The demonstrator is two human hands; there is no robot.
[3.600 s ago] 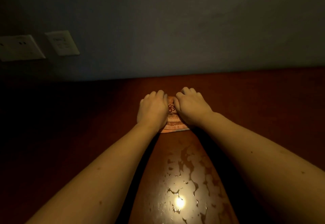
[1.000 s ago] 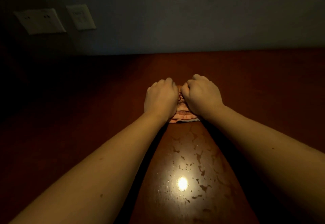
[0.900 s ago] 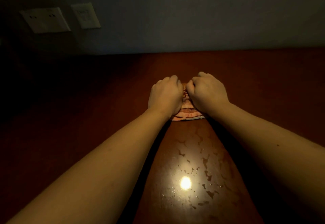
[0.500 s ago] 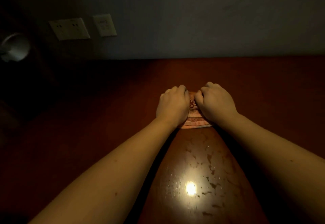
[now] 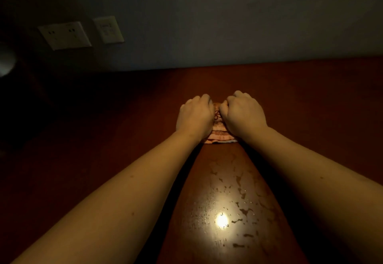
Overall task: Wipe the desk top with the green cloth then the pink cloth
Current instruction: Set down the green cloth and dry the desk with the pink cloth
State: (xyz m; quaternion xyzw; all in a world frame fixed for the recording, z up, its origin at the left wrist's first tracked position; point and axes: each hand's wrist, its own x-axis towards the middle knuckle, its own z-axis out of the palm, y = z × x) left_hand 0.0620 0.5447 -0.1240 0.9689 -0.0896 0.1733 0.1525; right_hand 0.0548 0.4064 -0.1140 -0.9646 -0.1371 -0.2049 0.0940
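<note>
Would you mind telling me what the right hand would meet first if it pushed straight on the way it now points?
Gripping the pink cloth, the right hand points at the wall. Only bare desk shows ahead, so the wall probably comes first, though depth is unclear.

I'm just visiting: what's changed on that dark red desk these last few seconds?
Little. The left hand and right hand have curled tighter, bunching the folded pink cloth between them, and seem to have slid it slightly left toward the white wall sockets, though the camera also turned. Unchanged: both hands grip the cloth on the reddish-brown desk top; wet patches lie nearer the person.
</note>
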